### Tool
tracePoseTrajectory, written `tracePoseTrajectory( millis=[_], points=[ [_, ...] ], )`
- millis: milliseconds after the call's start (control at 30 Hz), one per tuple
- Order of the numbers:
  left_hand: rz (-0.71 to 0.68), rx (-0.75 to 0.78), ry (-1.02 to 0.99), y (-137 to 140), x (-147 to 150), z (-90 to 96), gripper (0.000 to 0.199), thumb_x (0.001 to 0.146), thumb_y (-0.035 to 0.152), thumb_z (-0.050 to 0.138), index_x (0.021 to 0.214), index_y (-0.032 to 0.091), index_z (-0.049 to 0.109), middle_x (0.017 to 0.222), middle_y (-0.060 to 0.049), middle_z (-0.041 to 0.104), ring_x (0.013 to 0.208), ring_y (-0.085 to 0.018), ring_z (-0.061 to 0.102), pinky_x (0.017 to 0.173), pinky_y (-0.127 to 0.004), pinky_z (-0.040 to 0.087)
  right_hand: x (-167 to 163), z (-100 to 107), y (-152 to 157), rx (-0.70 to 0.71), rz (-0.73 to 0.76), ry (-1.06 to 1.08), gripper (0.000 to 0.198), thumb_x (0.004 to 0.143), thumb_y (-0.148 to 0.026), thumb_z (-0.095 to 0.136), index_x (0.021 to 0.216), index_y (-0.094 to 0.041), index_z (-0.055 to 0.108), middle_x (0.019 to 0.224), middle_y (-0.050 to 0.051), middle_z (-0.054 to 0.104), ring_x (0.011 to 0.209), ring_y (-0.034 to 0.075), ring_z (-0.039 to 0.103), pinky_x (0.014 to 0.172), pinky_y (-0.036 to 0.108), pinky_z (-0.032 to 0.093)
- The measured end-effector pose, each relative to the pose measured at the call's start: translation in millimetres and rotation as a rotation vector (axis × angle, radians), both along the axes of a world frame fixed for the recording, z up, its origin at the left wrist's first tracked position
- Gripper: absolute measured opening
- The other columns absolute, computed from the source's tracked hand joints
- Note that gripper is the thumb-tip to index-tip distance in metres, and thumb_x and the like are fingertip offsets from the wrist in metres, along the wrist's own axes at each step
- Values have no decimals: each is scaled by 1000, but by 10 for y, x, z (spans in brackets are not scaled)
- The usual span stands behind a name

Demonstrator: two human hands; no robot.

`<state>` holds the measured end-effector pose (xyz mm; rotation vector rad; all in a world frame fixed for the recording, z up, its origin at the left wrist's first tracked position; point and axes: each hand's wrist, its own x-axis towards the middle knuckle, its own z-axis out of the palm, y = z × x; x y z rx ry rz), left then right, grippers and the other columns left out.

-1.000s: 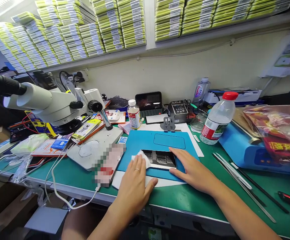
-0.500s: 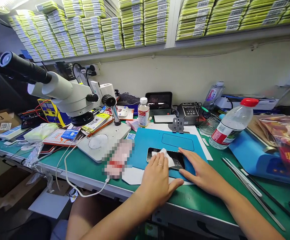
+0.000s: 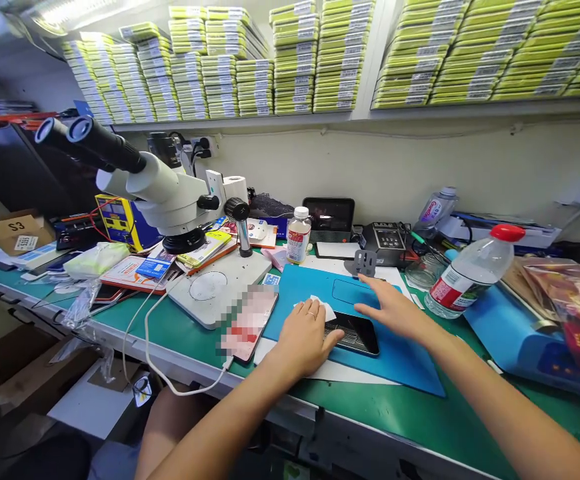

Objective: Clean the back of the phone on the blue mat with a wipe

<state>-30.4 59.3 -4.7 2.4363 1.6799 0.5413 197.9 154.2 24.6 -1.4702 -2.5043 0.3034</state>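
Note:
A black phone [image 3: 356,333] lies screen up on a blue mat [image 3: 413,367]. My left hand [image 3: 304,337] presses a white tissue [image 3: 326,308] down at the phone's left end. Its fingers lie together over the tissue, covering that end of the phone, with the thumb reaching over the screen. Just beyond the phone's right half, my right hand [image 3: 395,307] hovers with thumb and fingers apart, holding nothing. Left of the mat, a second phone [image 3: 254,320] with a lit, partly blurred screen is plugged into a white cable [image 3: 185,392].
A microscope [image 3: 155,193] stands at the left on its pale base. Behind the mat are a small white-capped bottle [image 3: 298,237] and a grey phone stand [image 3: 365,262]. To the right stands a red-capped water bottle [image 3: 475,273] beside a blue machine [image 3: 510,340]. Yellow packs [image 3: 343,57] fill the shelf above.
My left hand and the tissue have slid to the phone's left end, uncovering more screen. My right hand has lifted away from the phone's right edge towards the back. The camera view has shifted.

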Motion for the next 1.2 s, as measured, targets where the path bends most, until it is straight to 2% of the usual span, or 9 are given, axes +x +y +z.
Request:
tracePoseTrajectory(
  millis=[100,200,367,467,667,867,933,1067,1200],
  points=[
    [6,-20,-32,56,-142,40,30,101,21,46,122,15,66,128,-14,66,122,-28,62,105,-38,47,-94,57,297,-90,1,-145,83,80,-48,64,153,-16,40,147,20,55,136,39,51,111,49,43],
    [79,-20,-47,330,-271,143,36,96,7,41,118,18,68,118,-12,68,108,-24,67,95,-33,52,-108,78,399,-121,-5,-174,83,77,-48,67,150,-18,46,129,19,65,120,37,63,99,43,51],
    [194,6,-104,862,-277,362,36,96,7,41,118,13,67,120,-14,66,109,-25,66,95,-34,51,-91,148,320,-79,20,-218,80,79,-51,64,150,-17,47,120,18,66,111,36,65,94,44,52],
    [196,10,-130,934,-189,455,29,97,14,46,115,15,70,118,-14,67,108,-27,67,94,-36,51,-49,213,239,-18,49,-214,79,81,-51,61,149,-15,46,123,19,63,112,36,64,97,44,51],
    [117,88,-206,415,-68,487,48,101,44,52,138,14,55,139,-14,59,134,-27,52,109,-36,44,72,363,-170,117,33,94,75,85,-60,58,148,-21,47,147,19,54,131,39,55,110,56,45],
    [-130,-52,-547,-247,163,258,84,89,60,65,152,12,39,149,-19,53,137,-33,50,114,-48,41,-139,357,-692,-149,-108,782,83,82,-63,63,153,-27,38,117,12,68,111,32,67,97,54,55],
    [-165,-161,-674,-325,220,194,82,90,58,64,154,14,38,150,-18,52,136,-33,51,112,-48,44,-222,292,-780,-287,-125,949,86,83,-61,62,156,-26,31,117,12,65,107,30,69,96,53,56],
    [-282,-330,-943,-317,208,172,65,93,53,61,147,19,49,138,-11,63,122,-27,62,101,-39,54,-249,129,-842,-353,-74,1097,82,86,-58,61,154,-31,26,128,12,61,113,29,67,100,52,53],
    [-204,-306,-898,-228,52,169,65,85,49,73,139,17,58,128,-11,68,114,-27,66,102,-41,53,-111,22,-799,-333,43,1076,78,85,-59,63,150,-34,29,142,14,58,126,31,61,109,56,44]
  ],
)
